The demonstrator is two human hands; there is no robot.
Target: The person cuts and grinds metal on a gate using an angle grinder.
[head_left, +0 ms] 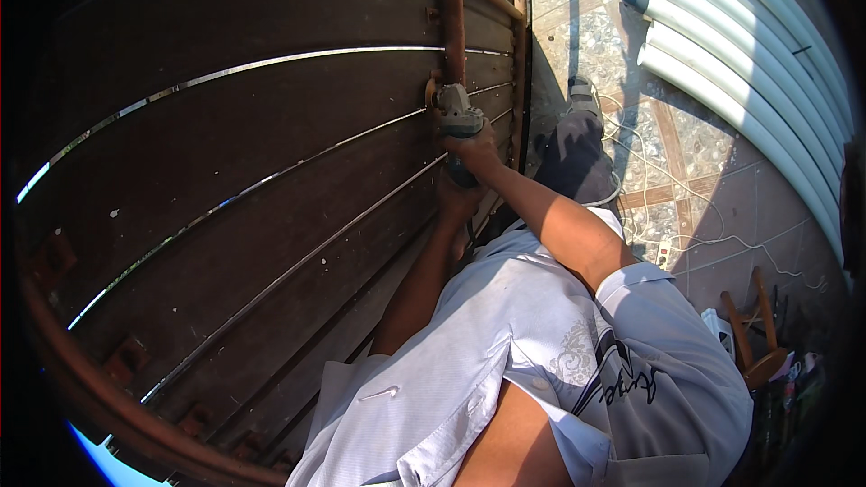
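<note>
- Angle grinder (462, 119) at upper centre of the frame, disc end close beside the rusty upright tube (454, 27).
- Right hand (478, 151) closed around the body near the head; left hand (458, 197) wrapped lower down (fingers partly hidden).
- Best held firmly two-handed, with light pressure and a steady disc angle.
- Dark slatted panel (271, 135) across the left, limiting reach; pale pipes (749, 54) at upper right.
- Loose white cord (646, 158) near the shoe (584, 95), worth avoiding.

The grinder head (458, 106) looks dull metal, the slats (271, 27) matt (the pipes (758, 77) seem smooth plastic).
</note>
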